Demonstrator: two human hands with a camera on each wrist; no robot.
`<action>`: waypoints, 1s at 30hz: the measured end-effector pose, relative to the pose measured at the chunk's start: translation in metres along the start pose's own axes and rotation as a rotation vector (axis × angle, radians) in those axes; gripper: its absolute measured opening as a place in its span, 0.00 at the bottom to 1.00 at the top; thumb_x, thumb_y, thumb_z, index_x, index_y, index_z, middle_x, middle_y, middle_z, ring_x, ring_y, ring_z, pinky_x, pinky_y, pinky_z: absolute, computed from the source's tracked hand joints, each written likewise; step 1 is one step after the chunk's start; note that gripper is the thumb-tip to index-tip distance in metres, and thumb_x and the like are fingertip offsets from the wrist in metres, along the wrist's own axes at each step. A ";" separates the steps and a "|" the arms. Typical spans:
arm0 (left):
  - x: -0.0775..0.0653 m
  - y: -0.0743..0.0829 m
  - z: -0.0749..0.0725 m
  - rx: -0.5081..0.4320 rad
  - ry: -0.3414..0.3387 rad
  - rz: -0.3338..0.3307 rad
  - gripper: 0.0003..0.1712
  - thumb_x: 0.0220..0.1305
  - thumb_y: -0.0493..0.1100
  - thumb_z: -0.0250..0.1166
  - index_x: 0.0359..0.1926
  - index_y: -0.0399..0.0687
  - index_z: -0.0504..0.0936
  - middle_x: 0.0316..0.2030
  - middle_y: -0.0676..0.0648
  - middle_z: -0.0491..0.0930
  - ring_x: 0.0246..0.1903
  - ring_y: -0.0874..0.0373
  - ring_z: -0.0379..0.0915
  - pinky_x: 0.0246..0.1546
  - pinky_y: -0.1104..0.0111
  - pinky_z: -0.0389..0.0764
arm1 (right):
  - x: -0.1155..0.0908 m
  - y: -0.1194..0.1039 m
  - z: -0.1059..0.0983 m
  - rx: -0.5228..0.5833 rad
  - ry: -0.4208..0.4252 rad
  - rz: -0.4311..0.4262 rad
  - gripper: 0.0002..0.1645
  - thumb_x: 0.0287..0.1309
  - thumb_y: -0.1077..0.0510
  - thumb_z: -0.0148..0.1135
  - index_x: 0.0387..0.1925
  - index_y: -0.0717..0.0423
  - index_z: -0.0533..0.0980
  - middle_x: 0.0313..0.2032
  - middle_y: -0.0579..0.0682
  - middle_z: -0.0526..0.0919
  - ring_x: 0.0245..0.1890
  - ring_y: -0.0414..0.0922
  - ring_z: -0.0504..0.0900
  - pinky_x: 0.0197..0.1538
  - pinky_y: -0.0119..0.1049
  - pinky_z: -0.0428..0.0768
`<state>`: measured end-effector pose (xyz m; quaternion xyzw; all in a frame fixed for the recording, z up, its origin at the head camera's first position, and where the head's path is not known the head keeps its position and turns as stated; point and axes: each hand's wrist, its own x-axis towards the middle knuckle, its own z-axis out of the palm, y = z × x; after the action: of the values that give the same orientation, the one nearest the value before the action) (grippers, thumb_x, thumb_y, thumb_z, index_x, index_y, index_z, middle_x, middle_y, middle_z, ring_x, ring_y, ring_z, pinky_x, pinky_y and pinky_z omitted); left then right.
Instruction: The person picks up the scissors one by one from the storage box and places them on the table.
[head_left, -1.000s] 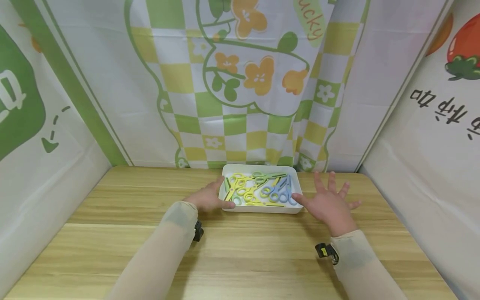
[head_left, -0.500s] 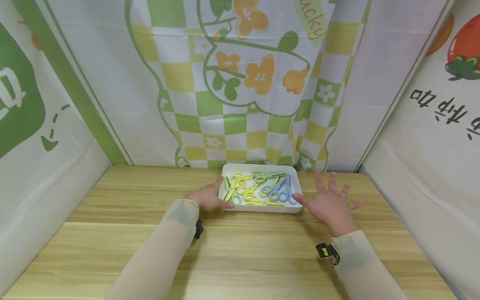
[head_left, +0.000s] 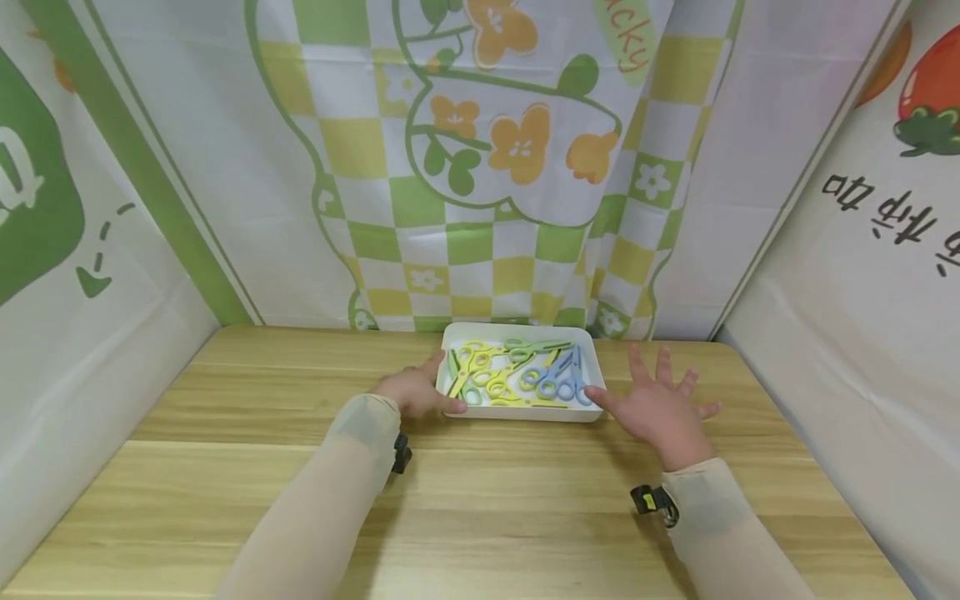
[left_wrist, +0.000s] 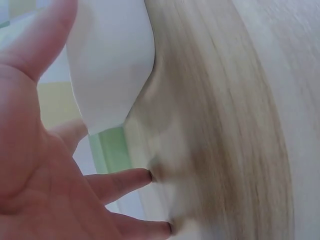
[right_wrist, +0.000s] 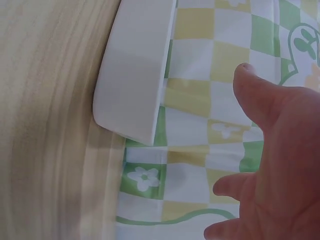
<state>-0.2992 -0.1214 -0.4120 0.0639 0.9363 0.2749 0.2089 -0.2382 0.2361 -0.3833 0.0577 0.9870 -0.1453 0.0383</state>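
Note:
A white rectangular tray [head_left: 517, 413] stands at the back of the table, holding several small scissors. Yellow scissors [head_left: 501, 383] lie in its left and middle, green scissors [head_left: 536, 348] near the back, blue scissors [head_left: 572, 385] at the right. My left hand [head_left: 412, 391] is at the tray's left end, thumb along the front left corner and fingers spread; in the left wrist view two fingertips [left_wrist: 142, 176] reach down by the wood. My right hand [head_left: 660, 410] hovers beside the tray's right end, fingers spread wide, the thumb overlapping the rim in the head view. It holds nothing.
The wooden table [head_left: 495, 500] stretches toward me in front of the tray. Right behind the tray hangs a green and yellow checkered curtain [head_left: 517, 250]. Printed white walls [head_left: 847, 333] stand at the left and right sides.
Both hands keep nearly the same place at the tray's ends. The view shifts slightly, with the tray appearing a little higher in the picture.

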 end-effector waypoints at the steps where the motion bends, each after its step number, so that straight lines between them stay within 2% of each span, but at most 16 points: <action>1: -0.003 0.001 -0.001 -0.004 0.004 0.007 0.69 0.52 0.69 0.72 0.81 0.56 0.37 0.72 0.31 0.57 0.71 0.33 0.47 0.67 0.44 0.55 | 0.001 0.000 0.000 0.007 -0.011 -0.001 0.77 0.38 0.05 0.32 0.80 0.46 0.34 0.74 0.69 0.26 0.64 0.81 0.21 0.42 0.86 0.26; 6: -0.008 0.003 -0.003 -0.009 -0.001 0.004 0.68 0.54 0.68 0.72 0.80 0.55 0.36 0.72 0.29 0.56 0.71 0.33 0.49 0.66 0.45 0.58 | 0.004 0.002 0.000 0.067 -0.091 -0.002 0.77 0.41 0.06 0.35 0.80 0.52 0.37 0.74 0.71 0.26 0.64 0.82 0.22 0.43 0.86 0.27; 11: -0.007 0.001 -0.003 -0.056 -0.023 -0.007 0.71 0.51 0.68 0.73 0.80 0.54 0.36 0.73 0.32 0.55 0.70 0.36 0.52 0.67 0.48 0.57 | 0.007 0.006 0.002 0.082 -0.116 0.006 0.76 0.42 0.07 0.36 0.80 0.51 0.38 0.73 0.71 0.25 0.63 0.83 0.23 0.43 0.87 0.28; 16: 0.008 -0.011 0.003 -0.075 -0.021 -0.033 0.76 0.42 0.71 0.75 0.80 0.60 0.36 0.73 0.34 0.56 0.71 0.37 0.52 0.67 0.48 0.56 | 0.012 0.009 0.006 0.089 -0.124 -0.009 0.75 0.44 0.07 0.35 0.80 0.52 0.38 0.73 0.71 0.25 0.63 0.84 0.24 0.43 0.87 0.28; 18: 0.014 -0.015 0.006 -0.075 -0.017 -0.038 0.77 0.40 0.72 0.76 0.80 0.64 0.35 0.73 0.35 0.56 0.70 0.38 0.53 0.67 0.48 0.57 | 0.018 0.011 0.007 0.124 -0.128 -0.059 0.73 0.49 0.10 0.38 0.79 0.56 0.41 0.74 0.72 0.29 0.66 0.82 0.28 0.49 0.85 0.32; 22: 0.014 -0.016 0.006 -0.086 -0.019 -0.046 0.76 0.41 0.71 0.76 0.80 0.64 0.35 0.73 0.35 0.56 0.70 0.38 0.55 0.67 0.49 0.57 | 0.036 0.014 0.011 0.328 -0.188 -0.154 0.62 0.62 0.20 0.43 0.78 0.61 0.46 0.75 0.70 0.42 0.72 0.72 0.38 0.66 0.71 0.42; 24: 0.010 -0.014 0.005 -0.088 -0.022 -0.042 0.76 0.42 0.71 0.76 0.80 0.62 0.35 0.73 0.34 0.55 0.70 0.37 0.55 0.67 0.47 0.57 | 0.046 0.014 0.011 0.459 -0.229 -0.171 0.57 0.67 0.25 0.43 0.77 0.63 0.48 0.75 0.67 0.47 0.74 0.66 0.41 0.70 0.64 0.44; 26: 0.006 -0.011 0.003 -0.081 -0.022 -0.039 0.75 0.44 0.71 0.75 0.80 0.61 0.35 0.73 0.33 0.55 0.70 0.36 0.52 0.67 0.46 0.56 | 0.052 0.014 0.008 0.594 -0.282 -0.118 0.55 0.68 0.26 0.43 0.78 0.62 0.48 0.75 0.67 0.47 0.73 0.66 0.43 0.69 0.63 0.46; 30: -0.001 -0.007 0.000 -0.076 -0.021 -0.023 0.75 0.44 0.70 0.75 0.80 0.59 0.35 0.73 0.31 0.54 0.71 0.34 0.48 0.67 0.44 0.54 | 0.060 0.014 -0.001 0.781 -0.374 0.071 0.65 0.59 0.21 0.51 0.78 0.60 0.44 0.75 0.70 0.42 0.72 0.72 0.43 0.65 0.70 0.53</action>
<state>-0.2986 -0.1273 -0.4152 0.0481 0.9237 0.3071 0.2238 -0.2957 0.2562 -0.3917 0.0746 0.8315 -0.5142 0.1965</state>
